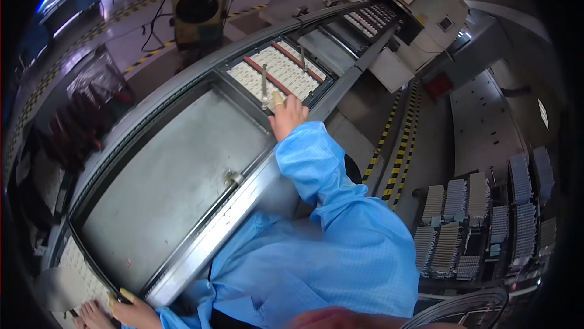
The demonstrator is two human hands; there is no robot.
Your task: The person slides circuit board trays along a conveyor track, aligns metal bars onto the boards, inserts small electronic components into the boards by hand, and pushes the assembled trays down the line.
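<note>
Right hand [288, 117], half-curled, at white pieces [281, 69] beyond metal plate [182, 189]; left hand [137, 313] beside it; grips unclear; likely adjusting, next move needs steadiness

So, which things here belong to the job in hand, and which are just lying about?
Seemingly in use:
- pale pieces with reddish bars, at the right hand
- lower-left pale pieces, near the left hand
- flat metal panel between them

Probably just around:
- boxy unit with round dark front
- ridged stacks at right
- coiled tubing
</note>
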